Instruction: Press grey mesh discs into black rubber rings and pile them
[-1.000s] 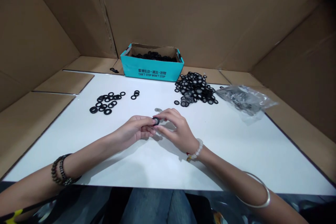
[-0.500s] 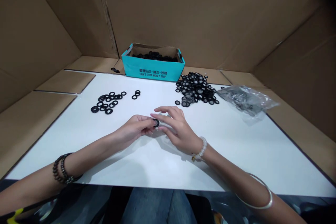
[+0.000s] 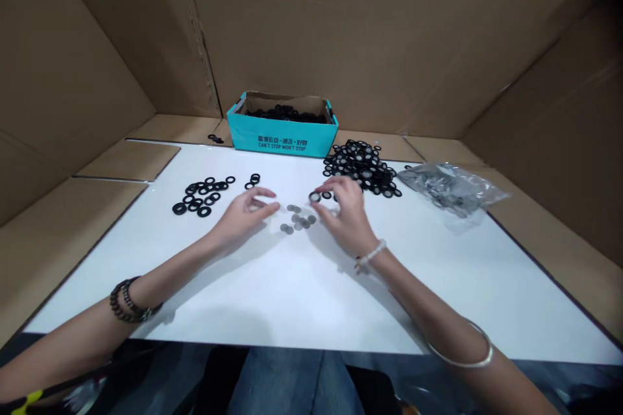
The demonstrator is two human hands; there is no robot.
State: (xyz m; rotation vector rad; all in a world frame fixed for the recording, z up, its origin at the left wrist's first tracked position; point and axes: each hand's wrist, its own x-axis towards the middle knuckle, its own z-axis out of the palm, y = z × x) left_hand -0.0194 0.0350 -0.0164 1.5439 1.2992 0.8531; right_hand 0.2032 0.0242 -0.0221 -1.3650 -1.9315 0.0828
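Black rubber washer [image 3: 315,196] sits pinched at the fingertips of the right hand [image 3: 343,214], a narrow grip held just above the white table [image 3: 302,292], while the left hand [image 3: 243,215] stands open and empty, its fingers loosely spread and curved. Between the two hands, and nearest the left fingertips, lies a small scatter of grey mesh discs [image 3: 296,218] flat on the tabletop. A single black ring [image 3: 327,194] lies just beside the pinched washer. Farther toward the left side of the table spreads a loose group of black rubber rings [image 3: 197,196], with a few more [image 3: 254,179] set slightly apart. Beyond the right hand is a heaped pile of black rings fitted with mesh centres [image 3: 363,167], and next to that a crumpled clear plastic bag [image 3: 450,188] holding grey pieces (too blurred to make out one by one). A teal cardboard box [image 3: 282,137], printed "CAN'T STOP WON'T STOP", stands at the far edge, filled with black rings, with brown cardboard panels [image 3: 389,32] walling the table. A dark beaded bracelet [image 3: 131,300] circles the left wrist; a pale beaded bracelet [image 3: 372,253] circles the right, with a thin metal bangle [image 3: 460,351] higher up that forearm.
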